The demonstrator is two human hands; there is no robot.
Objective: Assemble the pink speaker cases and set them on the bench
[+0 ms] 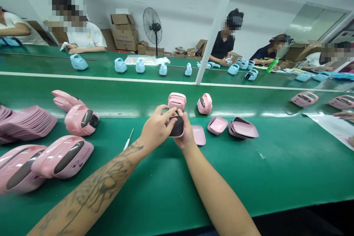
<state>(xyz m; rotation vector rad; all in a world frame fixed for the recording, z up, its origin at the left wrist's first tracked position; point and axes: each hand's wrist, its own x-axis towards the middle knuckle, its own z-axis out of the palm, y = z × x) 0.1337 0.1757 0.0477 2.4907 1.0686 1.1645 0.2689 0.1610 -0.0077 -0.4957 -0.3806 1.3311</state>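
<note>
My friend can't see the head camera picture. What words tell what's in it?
A left hand and a right hand together hold a dark panel over a green bench. Pink cases sit at left and just ahead, and stacked pink trays at right. Farther back are people and blue cases.

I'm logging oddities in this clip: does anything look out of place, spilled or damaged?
A small pale scrap or mark on the green tabletop, apart from the stacked pink panels, looks stray. No spill or damage stands out, though the left hand and right hand partly cover the dark-faced panel.
</note>
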